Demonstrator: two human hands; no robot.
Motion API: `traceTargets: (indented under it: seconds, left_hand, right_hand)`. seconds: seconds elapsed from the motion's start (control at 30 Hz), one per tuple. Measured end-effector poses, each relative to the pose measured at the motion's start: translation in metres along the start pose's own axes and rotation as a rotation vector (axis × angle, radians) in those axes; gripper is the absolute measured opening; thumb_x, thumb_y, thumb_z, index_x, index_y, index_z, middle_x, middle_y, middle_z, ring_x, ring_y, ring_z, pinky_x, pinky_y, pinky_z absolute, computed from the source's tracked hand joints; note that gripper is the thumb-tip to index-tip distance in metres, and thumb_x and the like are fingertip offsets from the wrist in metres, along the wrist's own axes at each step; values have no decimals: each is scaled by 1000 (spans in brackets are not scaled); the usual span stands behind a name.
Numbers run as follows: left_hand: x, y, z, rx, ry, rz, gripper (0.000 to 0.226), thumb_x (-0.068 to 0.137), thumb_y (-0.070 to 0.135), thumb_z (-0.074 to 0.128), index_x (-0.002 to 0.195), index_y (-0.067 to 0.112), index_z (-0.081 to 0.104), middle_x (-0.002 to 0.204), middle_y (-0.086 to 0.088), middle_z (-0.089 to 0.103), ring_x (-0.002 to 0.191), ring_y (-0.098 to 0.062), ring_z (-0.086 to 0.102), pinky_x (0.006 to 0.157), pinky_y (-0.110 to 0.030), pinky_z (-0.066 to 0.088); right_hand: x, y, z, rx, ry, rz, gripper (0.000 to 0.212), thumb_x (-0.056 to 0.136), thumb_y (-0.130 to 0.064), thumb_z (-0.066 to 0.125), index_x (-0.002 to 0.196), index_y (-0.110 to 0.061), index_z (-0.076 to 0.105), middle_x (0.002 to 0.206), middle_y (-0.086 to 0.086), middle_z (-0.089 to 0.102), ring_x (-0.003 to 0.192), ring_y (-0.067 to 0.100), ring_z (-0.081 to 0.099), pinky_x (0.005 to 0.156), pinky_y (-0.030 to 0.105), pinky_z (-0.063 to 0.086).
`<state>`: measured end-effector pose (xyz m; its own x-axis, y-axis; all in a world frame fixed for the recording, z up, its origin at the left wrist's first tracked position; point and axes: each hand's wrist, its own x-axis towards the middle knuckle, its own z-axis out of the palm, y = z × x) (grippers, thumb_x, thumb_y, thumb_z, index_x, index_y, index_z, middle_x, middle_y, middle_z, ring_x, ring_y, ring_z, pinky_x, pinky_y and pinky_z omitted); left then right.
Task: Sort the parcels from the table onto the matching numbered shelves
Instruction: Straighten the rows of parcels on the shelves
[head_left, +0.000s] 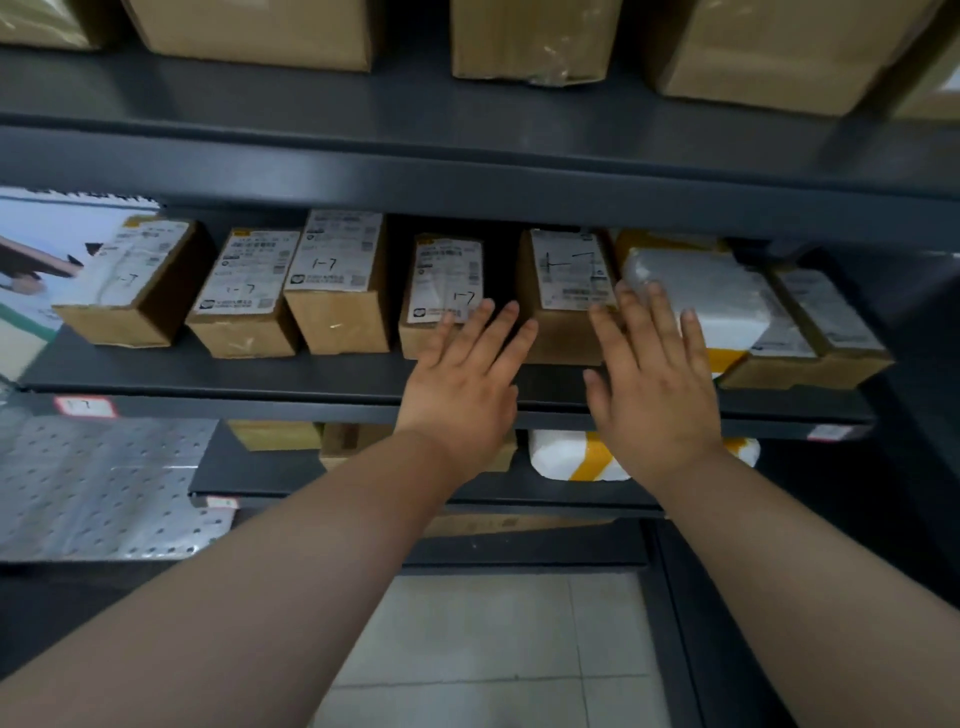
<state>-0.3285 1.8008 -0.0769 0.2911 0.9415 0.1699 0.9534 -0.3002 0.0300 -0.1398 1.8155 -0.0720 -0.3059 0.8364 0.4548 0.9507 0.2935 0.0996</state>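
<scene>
A dark metal shelf (208, 371) tagged "1-7" by a small red-edged label (85, 406) carries a row of several cardboard parcels marked "1-7". My left hand (462, 382) is stretched flat in front of a small brown parcel (441, 283), its fingertips at that parcel's near edge. My right hand (654, 379) is spread flat in front of a taller brown parcel (563, 275), its fingers over the edge of a white plastic mailer (722, 296). Neither hand holds anything.
More "1-7" boxes (337, 291) stand to the left. A flat box (831, 332) lies at the right end. Large cartons (524, 36) fill the shelf above. Lower shelves hold a white-and-yellow mailer (571, 457). A perforated metal panel (98, 483) is at the left, tiled floor (493, 649) below.
</scene>
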Motion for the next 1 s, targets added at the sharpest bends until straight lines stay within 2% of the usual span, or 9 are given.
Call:
traceTargets:
  seconds: [0.13,0.27,0.47,0.7,0.87,1.0]
  left_hand:
    - [4,16,1,17,-20,-14,65,102,35,27,152,20,-10,162,-2,-9,148,-20,-10,120,-44,-6]
    - [22,26,6,-14,-17,-41,67,101,33,33,153,19,-6,162,0,-4,149,-19,-8,120,-43,-7]
    - [61,39,9,-6,-15,-12,70,98,30,40,154,20,-2,162,0,-2,149,-17,-6,118,-42,-8]
    - [101,40,17,18,-81,12,62,102,30,33,154,22,-1,162,1,-4,149,-18,-5,120,-42,1]
    - [91,27,18,94,-68,24,60,104,31,30,154,21,-2,162,-1,-1,149,-19,-2,121,-41,2]
    - [79,23,14,138,-59,12,60,104,33,28,153,21,-3,162,-1,0,149,-20,-1,121,-41,-2]
  right_hand:
    - [1,24,2,-22,-26,39,60,91,-33,34,145,-9,35,153,16,32,144,34,24,117,50,12]
    - [2,32,11,20,-53,42,62,90,-25,52,145,-4,35,152,18,34,142,34,29,116,51,19]
    - [0,31,23,31,-1,60,67,85,-23,60,144,-2,37,153,18,31,143,34,25,117,50,13]
    - [-1,41,26,38,32,79,79,76,-13,70,146,-5,34,153,15,33,143,31,25,117,48,13]
    - [6,49,19,27,-35,177,77,80,-21,69,147,-9,33,154,11,33,144,29,24,116,53,10]
    - [10,45,20,37,-89,190,85,76,-11,72,150,-13,29,155,6,31,146,26,21,116,51,5]
